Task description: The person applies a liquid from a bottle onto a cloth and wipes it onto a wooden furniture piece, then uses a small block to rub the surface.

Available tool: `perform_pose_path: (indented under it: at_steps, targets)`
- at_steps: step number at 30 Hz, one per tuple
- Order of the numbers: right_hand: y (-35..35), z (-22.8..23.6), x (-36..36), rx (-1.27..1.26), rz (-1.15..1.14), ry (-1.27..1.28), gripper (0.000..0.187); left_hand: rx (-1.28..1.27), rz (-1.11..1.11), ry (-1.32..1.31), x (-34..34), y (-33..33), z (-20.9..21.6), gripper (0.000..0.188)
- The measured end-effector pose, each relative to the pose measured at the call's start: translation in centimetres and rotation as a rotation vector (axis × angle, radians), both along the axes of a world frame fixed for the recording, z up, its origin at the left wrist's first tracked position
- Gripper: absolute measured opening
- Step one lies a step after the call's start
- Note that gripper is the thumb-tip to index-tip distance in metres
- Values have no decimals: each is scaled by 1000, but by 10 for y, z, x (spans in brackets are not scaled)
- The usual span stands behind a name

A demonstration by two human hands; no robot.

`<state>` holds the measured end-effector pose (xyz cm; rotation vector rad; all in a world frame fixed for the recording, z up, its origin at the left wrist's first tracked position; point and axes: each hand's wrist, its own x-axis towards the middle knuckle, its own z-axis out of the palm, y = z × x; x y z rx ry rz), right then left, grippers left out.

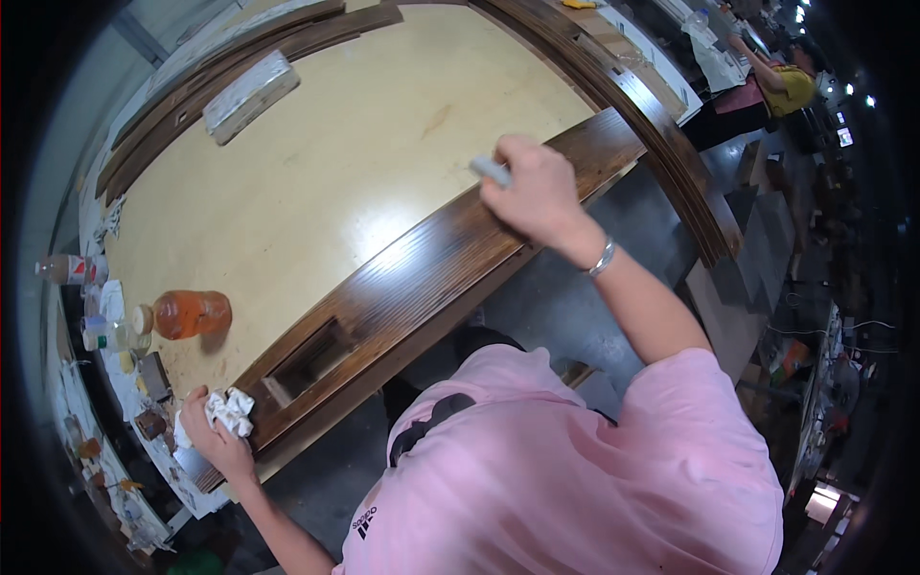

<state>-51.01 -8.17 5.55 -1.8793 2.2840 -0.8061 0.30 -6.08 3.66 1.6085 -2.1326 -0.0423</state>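
A long dark-brown wooden board (422,264) with a rectangular cutout near its left end lies along the near edge of the pale table. My right hand (537,192) is closed around a small grey block (491,171), over the right part of the board. What the block is made of I cannot tell. At the board's left end, my left hand (213,436) grips a crumpled white cloth (230,410) and rests against the wood. Part of the cloth is hidden under the fingers.
A bottle of amber liquid (192,314) stands on the pale tabletop (316,182) at the left. A whitish wrapped block (251,96) lies at the far left. Dark wooden strips (153,144) line the far left edge; more boards (661,144) extend at the right. Another person (767,91) stands far right.
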Motion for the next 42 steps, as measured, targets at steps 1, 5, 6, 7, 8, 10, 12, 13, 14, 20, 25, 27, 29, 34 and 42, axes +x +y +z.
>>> perform_pose_path:
  at_steps: [1, 5, 6, 7, 8, 10, 12, 13, 14, 20, 25, 27, 29, 34, 42]
  targets:
    - [3, 0, -23, 9, -52, 20, 18, 8, -3, -9, 3, 2, -2, 27]
    - [0, -4, -113, 13, -126, 29, 20, -15, 16, -41, 5, 0, -7, 31]
    - [-2, -5, -133, 5, -161, 37, 21, -26, 21, -46, 5, -1, -9, 32]
    - [-3, -6, -149, -2, -198, 45, 23, -36, 23, -52, 6, -2, -10, 32]
    - [-3, -6, -163, -14, -246, 39, 24, -38, 29, -56, 7, -2, -11, 34]
    - [-5, -9, -192, -20, -302, 54, 24, -28, 47, -48, 5, -6, -12, 35]
    - [-6, -9, -214, -38, -387, 116, 25, -21, 67, -39, 4, -13, -11, 36]
    - [-5, -9, -219, -37, -382, 115, 25, -20, 73, -40, 7, -12, -9, 36]
    - [-5, -10, -222, -50, -447, 106, 27, -33, 155, -40, 10, -12, -4, 35]
    - [-9, 7, -73, -412, -15, -1001, 9, -307, 284, 212, -29, -14, 30, 42]
    - [5, 1, 60, 38, 315, -1438, 10, -105, -171, 114, -211, -38, 39, 37]
    - [8, -10, 83, 3, 379, -1082, 12, -98, -295, 59, -230, -35, 29, 36]
    - [13, -17, 80, -24, 393, -1001, 11, -9, -295, -33, -211, -27, 30, 34]
    - [12, -16, 80, -33, 390, -1022, 6, -46, -131, 34, -43, -26, 5, 22]
    - [12, -23, 76, 2, 300, -1008, 6, 30, -95, 74, 0, -10, 18, 28]
